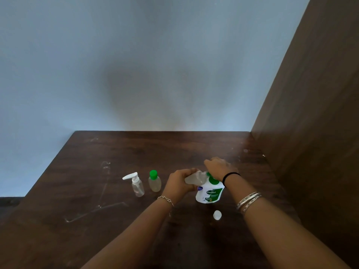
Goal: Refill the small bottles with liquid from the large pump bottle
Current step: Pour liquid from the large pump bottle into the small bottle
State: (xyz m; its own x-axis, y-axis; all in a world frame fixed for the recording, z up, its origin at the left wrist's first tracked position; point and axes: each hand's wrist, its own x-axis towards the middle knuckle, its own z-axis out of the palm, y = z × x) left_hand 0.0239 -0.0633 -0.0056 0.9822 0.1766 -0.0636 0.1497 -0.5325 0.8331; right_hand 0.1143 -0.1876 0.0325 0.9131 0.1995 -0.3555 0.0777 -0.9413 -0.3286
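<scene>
Nearest you, just inside your right forearm and well short of both hands, a small white cap (217, 214) lies loose on the dark wooden table (97, 191); by its look it belongs to the bottle you are filling. Your left hand (179, 182) has its fingers curled round a small clear bottle (195, 178), which you hold tipped on its side, its long axis running roughly left to right with the mouth pointing toward your right hand. Your right hand (220, 167) rests on top of the pump head of the large pump bottle (210, 192), palm down; whether its fingers are straight or curled over the pump you cannot tell from here. The pump bottle stands upright directly under that right hand and just right of your left. The relation that matters is the meeting of the small bottle's mouth with the green pump nozzle: they appear to touch or nearly touch, but your right hand hides the exact join. Off to the left of your left hand, well apart from the work, stand a green-capped small bottle (154, 181) and, further left, a clear bottle with a white pump (136, 185), both upright. Judging from this, your left hand must keep the mouth lined up while the right presses.
</scene>
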